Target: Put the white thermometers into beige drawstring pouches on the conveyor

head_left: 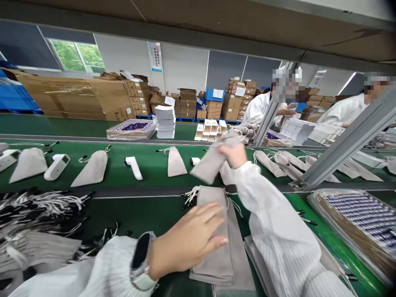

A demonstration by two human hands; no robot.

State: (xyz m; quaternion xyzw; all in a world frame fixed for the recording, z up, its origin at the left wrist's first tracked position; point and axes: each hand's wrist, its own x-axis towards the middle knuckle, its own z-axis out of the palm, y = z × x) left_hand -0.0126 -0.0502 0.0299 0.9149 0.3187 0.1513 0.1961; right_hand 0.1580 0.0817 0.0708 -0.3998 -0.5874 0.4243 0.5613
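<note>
My right hand (pixel 234 153) reaches over the green conveyor belt (pixel 151 159), its fingers closed on a grey drawstring pouch (pixel 208 166) that is slightly blurred. Under that hand a further pouch is partly hidden. With fingers stretched out, my left hand (pixel 190 239) rests on or just over a stack of grey pouches (pixel 213 266); contact is hard to tell. On the belt lie another pouch (pixel 176 163), a white handheld device with a dark end (pixel 134 168), and a white device with a small display (pixel 57 166).
Loose pouches with white cords (pixel 40 247) are heaped at left. A slanted metal post (pixel 337 148) crosses the right side, near a wrapped tray (pixel 321 206). Overhead runs a shelf (pixel 198 35). Two people in white work across the line, by white boxes (pixel 165 121).
</note>
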